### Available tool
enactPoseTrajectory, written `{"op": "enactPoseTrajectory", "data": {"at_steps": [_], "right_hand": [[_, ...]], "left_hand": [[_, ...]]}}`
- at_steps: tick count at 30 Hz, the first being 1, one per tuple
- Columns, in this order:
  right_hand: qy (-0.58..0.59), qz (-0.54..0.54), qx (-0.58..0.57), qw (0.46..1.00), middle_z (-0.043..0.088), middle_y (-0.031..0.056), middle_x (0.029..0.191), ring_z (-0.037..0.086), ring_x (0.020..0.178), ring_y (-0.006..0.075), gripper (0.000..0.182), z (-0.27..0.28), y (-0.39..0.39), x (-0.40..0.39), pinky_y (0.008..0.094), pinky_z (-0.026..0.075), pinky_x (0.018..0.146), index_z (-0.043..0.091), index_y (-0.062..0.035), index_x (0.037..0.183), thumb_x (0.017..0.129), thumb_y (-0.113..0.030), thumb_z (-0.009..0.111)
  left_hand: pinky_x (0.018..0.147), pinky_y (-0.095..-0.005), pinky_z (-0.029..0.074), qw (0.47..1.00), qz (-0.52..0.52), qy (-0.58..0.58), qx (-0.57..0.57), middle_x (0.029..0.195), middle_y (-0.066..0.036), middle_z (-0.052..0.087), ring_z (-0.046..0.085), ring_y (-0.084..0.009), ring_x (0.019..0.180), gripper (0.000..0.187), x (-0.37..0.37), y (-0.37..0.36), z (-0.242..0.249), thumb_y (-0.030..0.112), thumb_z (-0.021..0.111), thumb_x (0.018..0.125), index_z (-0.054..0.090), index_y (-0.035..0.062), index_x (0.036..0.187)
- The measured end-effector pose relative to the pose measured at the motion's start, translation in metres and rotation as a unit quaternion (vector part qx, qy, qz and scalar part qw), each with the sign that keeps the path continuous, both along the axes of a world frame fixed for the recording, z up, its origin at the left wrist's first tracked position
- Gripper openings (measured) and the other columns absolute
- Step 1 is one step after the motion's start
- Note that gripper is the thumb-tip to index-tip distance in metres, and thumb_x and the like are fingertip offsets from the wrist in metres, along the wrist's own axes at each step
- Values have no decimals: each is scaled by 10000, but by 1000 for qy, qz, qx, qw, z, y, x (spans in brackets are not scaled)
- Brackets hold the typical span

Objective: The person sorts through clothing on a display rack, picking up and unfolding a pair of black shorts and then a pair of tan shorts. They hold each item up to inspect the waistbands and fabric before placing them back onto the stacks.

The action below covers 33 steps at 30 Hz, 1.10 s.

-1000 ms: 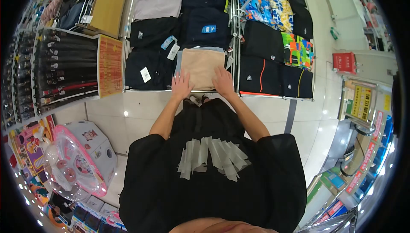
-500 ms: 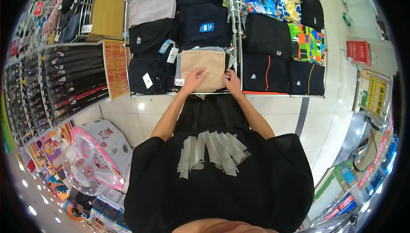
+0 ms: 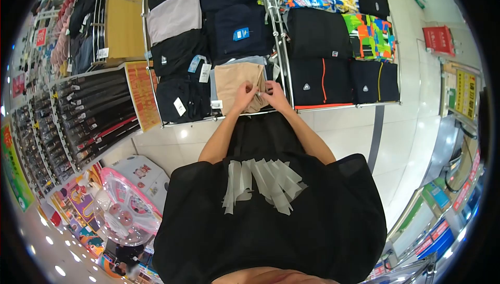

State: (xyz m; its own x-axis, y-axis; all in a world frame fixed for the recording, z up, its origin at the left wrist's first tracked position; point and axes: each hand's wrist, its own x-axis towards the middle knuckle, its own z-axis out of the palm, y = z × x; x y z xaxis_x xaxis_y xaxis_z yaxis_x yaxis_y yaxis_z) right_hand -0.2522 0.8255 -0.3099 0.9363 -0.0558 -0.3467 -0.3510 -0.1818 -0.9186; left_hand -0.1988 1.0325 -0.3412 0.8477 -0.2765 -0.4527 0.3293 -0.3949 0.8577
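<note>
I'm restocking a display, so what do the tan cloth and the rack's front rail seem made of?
The tan cloth looks like soft, matt fabric, perhaps cotton: dull surface, gentle creases. The front rail seems polished metal, possibly chromed, judging by its bright, silvery shine.

Apparent "39" on a red sign (image 3: 40,36), unclear Chinese characters on a yellow sign (image 3: 465,97)

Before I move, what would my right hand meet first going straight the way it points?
Your right hand would first meet the bunched edge of the beige folded garment; its fingertips already seem to touch it, though depth is unclear.
</note>
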Motion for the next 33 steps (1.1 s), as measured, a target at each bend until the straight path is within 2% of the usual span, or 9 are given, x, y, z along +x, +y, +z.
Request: {"op": "enactPoseTrajectory", "data": {"at_steps": [4,11,15,20,25,28,31,32,33], "right_hand": [[42,-27,-29,998,667,211,1259,700,1029,259,702,-5,2,5,382,595,898,570,49,1424,914,-318,884],[38,-32,-77,996,748,178,1104,739,980,270,560,-25,3,6,395,597,871,657,20,1271,891,-321,887],[34,-15,-148,988,753,189,1100,754,1003,316,592,-19,6,7,424,598,878,658,16,1251,874,-370,899],[68,-22,-194,978,740,238,1174,719,1128,428,585,-21,15,9,485,579,957,654,-24,1206,836,-409,892],[30,-87,-236,967,775,204,1096,772,1030,368,546,-14,26,1,447,600,897,665,-9,1220,844,-329,899],[26,-112,-228,967,774,204,1119,772,1030,356,506,5,37,-4,426,599,917,668,-13,1240,862,-290,861],[32,-132,-195,971,784,170,1082,775,981,285,462,5,49,-9,408,601,888,679,-12,1229,874,-262,838],[31,-140,-201,969,776,181,1071,766,966,309,460,4,54,-8,423,594,873,679,-11,1217,866,-261,838],[34,-147,-205,967,767,192,1060,758,951,333,457,-2,60,-10,438,587,858,678,-10,1204,857,-261,839]], "left_hand": [[647,-338,530,966,196,142,-91,930,-18,683,660,-145,817,212,-6,20,1,239,641,1068,700,39,1104],[779,-363,598,877,411,182,-169,1057,-71,739,727,-197,903,232,-2,81,51,232,604,1062,682,65,1204],[876,-406,618,895,403,117,-150,1233,-102,750,764,-234,1075,312,2,125,106,266,596,1089,658,59,1314],[899,-369,613,930,333,77,-137,1235,-57,752,753,-184,1083,311,15,179,151,285,610,1127,671,81,1354],[897,-320,620,975,202,-12,-87,1245,-48,761,748,-149,1068,362,31,244,196,306,614,1147,678,40,1384],[810,-299,619,975,187,41,-116,1173,-39,782,754,-135,983,334,31,308,215,273,649,1124,689,53,1371],[735,-288,610,975,197,106,7,1103,-22,789,757,-128,923,279,25,382,172,252,672,1102,705,70,1311],[666,-261,587,980,165,100,46,983,1,772,738,-113,818,238,21,426,105,233,721,1059,706,70,1232],[749,-349,611,977,119,62,164,1039,-60,750,740,-199,883,240,15,431,98,161,742,1006,684,50,1212]]}}
